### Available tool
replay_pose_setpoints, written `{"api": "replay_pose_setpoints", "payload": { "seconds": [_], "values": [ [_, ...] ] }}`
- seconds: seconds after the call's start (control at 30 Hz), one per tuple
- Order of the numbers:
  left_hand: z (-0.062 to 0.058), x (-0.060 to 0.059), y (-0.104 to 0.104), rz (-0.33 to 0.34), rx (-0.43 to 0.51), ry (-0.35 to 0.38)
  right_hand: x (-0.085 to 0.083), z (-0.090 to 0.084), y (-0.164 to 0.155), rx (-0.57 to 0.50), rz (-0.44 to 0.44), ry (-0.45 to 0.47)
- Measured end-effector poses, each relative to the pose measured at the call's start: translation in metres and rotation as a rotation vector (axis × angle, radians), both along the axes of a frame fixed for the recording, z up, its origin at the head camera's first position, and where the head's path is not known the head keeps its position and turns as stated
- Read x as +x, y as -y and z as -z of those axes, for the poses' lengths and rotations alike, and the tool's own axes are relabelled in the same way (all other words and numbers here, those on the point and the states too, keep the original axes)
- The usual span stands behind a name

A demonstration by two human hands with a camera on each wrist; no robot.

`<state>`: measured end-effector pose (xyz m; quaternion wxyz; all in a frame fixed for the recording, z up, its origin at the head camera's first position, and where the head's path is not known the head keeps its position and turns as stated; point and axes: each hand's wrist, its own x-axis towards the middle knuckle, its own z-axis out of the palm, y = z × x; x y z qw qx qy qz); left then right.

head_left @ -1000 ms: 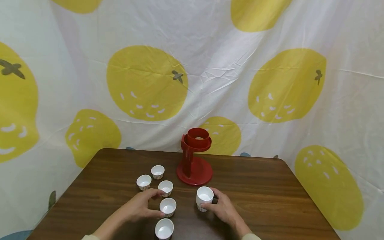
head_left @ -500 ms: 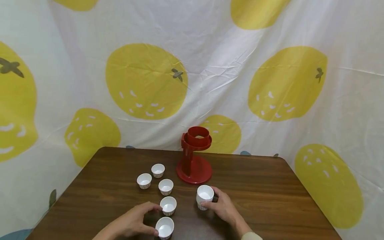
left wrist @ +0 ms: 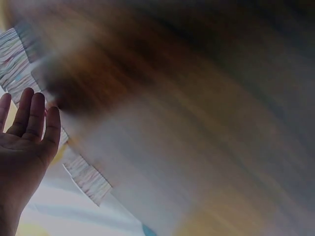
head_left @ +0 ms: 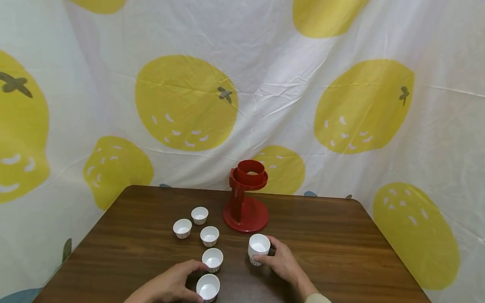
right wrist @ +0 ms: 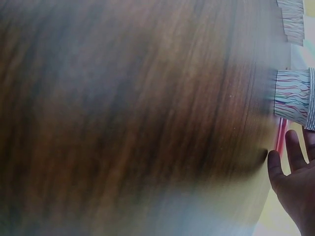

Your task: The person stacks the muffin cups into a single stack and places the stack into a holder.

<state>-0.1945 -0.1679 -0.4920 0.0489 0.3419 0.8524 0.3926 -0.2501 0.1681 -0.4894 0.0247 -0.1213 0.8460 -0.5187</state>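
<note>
Head view, left to right. The left hand (head_left: 170, 285) lies low at the near edge of the dark wooden table (head_left: 341, 244), its fingers loosely bent around the nearest paper cup (head_left: 207, 288), thumb and fingertips at its rim; whether they truly pinch it cannot be told, and the left wrist view is too blurred to settle it. 1 second ago this hand was further up the table beside the second cup (head_left: 212, 259); it has since drawn back toward the person to the nearest cup, which suggests that cup is now the one being addressed. Beyond stand 3 more cups: one leftmost (head_left: 182, 228), one furthest back (head_left: 199, 215), one in the middle (head_left: 209, 235), all upright and apart. Behind them rises the red cup dispenser stand (head_left: 246, 202). The right hand (head_left: 282, 263) holds a short stack of cups (head_left: 259, 249) upright on the table just in front of the stand's base, fingers curled about its side, unchanged in place.
</note>
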Motion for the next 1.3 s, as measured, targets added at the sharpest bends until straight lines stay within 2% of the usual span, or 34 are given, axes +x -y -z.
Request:
{"api": "replay_pose_setpoints", "payload": {
  "seconds": [0.13, 0.5, 0.73, 1.1, 1.3],
  "values": [
    [0.0008, -0.0006, -0.0028, -0.009, -0.029, -0.019, 0.0000, -0.0002, -0.0001, -0.001, -0.008, 0.001],
    [0.0004, -0.0042, -0.0031, 0.027, -0.089, 0.029, -0.0011, 0.0008, -0.0002, -0.006, -0.007, -0.004],
    [-0.0020, -0.0051, -0.0038, 0.020, -0.093, 0.112, -0.0004, 0.0011, -0.0004, -0.025, -0.011, -0.004],
    [-0.0013, -0.0053, -0.0052, 0.036, -0.079, 0.070, -0.0026, 0.0032, -0.0024, 0.014, -0.009, -0.007],
    [-0.0050, -0.0033, -0.0066, 0.023, -0.087, 0.066, -0.0009, 0.0013, -0.0013, -0.005, -0.006, -0.010]
  ]
}}
